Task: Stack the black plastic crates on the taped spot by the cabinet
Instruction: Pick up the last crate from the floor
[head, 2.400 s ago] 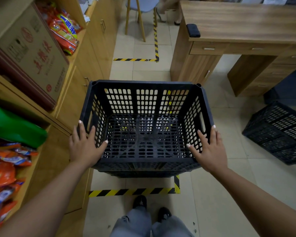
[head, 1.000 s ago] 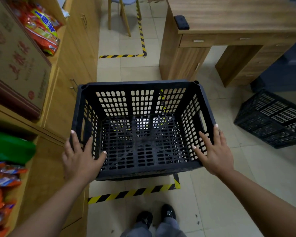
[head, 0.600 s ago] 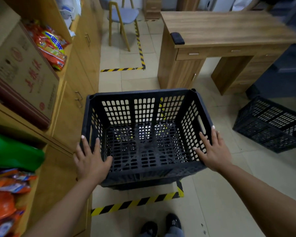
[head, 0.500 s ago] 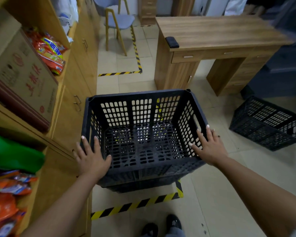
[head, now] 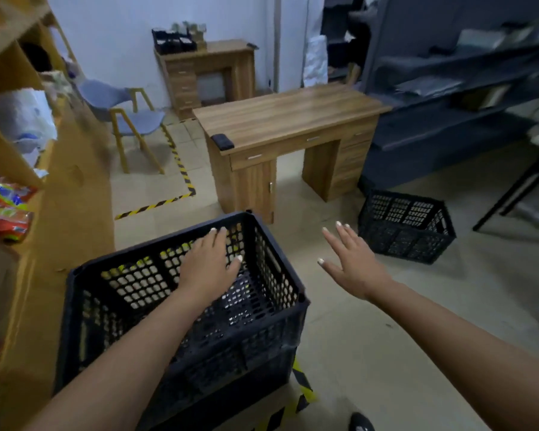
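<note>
A black plastic crate (head: 112, 309) stands at the lower left, next to the wooden cabinet (head: 75, 219), on top of another black crate whose lower edge shows beneath it. Yellow-black tape (head: 302, 387) marks the floor at the stack's right corner. My left hand (head: 210, 269) hovers flat over the top crate with its fingers straight and holds nothing. My right hand (head: 352, 262) is in the air to the right of the stack, fingers spread, reaching toward a second black crate (head: 405, 225) that sits on the floor by the desk.
A wooden desk (head: 287, 119) stands behind the stack, with a blue chair (head: 122, 110) and another taped floor corner (head: 181, 185) to its left. Dark shelving (head: 464, 88) fills the right wall. Snack packets (head: 3, 203) lie on the cabinet shelf at left.
Both hands have let go of the top crate's sides. The view has lifted and turned right. My right hand has swung out toward the crate on the floor.
</note>
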`<action>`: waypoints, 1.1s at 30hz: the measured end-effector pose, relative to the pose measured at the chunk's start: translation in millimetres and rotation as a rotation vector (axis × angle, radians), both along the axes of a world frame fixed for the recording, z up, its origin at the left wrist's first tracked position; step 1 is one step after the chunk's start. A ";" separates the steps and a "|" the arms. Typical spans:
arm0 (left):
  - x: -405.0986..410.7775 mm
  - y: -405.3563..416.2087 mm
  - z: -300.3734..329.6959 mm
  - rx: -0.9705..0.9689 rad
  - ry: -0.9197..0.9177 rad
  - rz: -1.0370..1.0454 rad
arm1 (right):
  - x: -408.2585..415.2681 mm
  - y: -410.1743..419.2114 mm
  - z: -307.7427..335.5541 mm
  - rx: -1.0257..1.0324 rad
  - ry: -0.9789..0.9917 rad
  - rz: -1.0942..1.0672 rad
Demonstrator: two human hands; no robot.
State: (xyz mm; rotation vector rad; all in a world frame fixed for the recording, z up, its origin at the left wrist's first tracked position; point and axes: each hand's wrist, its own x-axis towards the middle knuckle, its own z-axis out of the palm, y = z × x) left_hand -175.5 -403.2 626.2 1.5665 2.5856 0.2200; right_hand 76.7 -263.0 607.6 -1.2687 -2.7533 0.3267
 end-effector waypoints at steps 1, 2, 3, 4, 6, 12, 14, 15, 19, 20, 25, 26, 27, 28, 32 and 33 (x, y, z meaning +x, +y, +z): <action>14.4 21.7 6.3 0.015 0.019 -0.050 | 13.5 11.0 5.0 0.015 0.012 -0.012; 29.5 43.9 11.7 0.034 0.034 -0.094 | 27.7 22.9 9.6 0.027 0.023 -0.023; 45.1 66.2 15.9 0.050 0.043 -0.133 | 42.5 36.0 13.6 0.038 0.029 -0.031; 60.9 88.9 19.0 0.064 0.048 -0.167 | 57.6 49.9 17.2 0.050 0.031 -0.041; 95.5 135.4 24.3 0.078 0.038 -0.220 | 90.0 81.4 23.3 0.064 0.031 -0.071; 194.2 265.2 22.7 0.110 0.011 -0.325 | 189.4 176.5 28.7 0.134 -0.063 -0.110; 222.2 300.6 18.6 0.114 -0.011 -0.347 | 216.4 203.3 28.4 0.134 -0.086 -0.107; 234.5 317.4 16.4 0.108 -0.019 -0.359 | 228.2 216.1 27.7 0.131 -0.087 -0.109; 272.1 381.4 6.5 0.078 -0.026 -0.434 | 265.8 269.2 17.1 0.088 -0.079 -0.137; 278.3 397.7 3.5 0.075 -0.019 -0.451 | 273.0 284.3 13.1 0.076 -0.076 -0.147; 295.9 490.3 -17.2 0.034 -0.012 -0.515 | 297.3 369.4 -7.0 0.043 -0.081 -0.197; 297.1 511.5 -22.2 0.031 -0.014 -0.530 | 300.3 388.5 -10.9 0.042 -0.085 -0.208; 297.8 533.6 -27.1 0.030 -0.021 -0.542 | 302.6 408.6 -14.6 0.037 -0.088 -0.219; 298.1 555.8 -31.8 0.031 -0.029 -0.554 | 304.7 429.1 -18.3 0.031 -0.092 -0.234; 297.1 642.3 -44.2 0.011 -0.072 -0.588 | 313.2 506.1 -30.3 -0.009 -0.120 -0.287; 297.3 661.7 -46.4 -0.001 -0.074 -0.594 | 316.0 523.8 -32.9 -0.017 -0.133 -0.299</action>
